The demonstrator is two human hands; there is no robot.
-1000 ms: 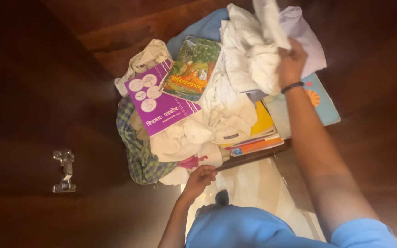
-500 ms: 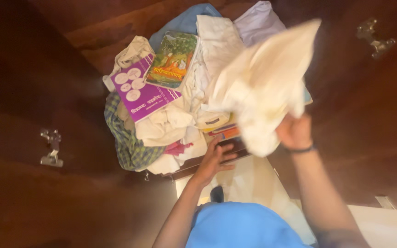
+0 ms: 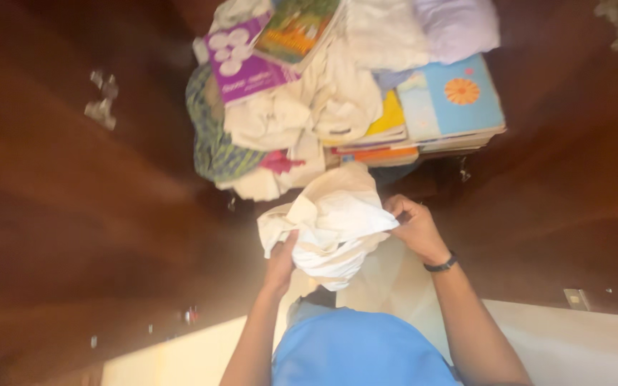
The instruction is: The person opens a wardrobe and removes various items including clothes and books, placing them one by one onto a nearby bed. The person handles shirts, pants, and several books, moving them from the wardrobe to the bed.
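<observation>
Garment, crumpled cream cotton cloth, held near, below the far heap of clothes and books; gripped by left hand and right hand, fingers pinched on opposite edges, apparently for spreading.

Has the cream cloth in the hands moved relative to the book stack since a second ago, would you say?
Yes. The cream cloth has come off the pile, now held in front of the book stack, nearer the person.
</observation>
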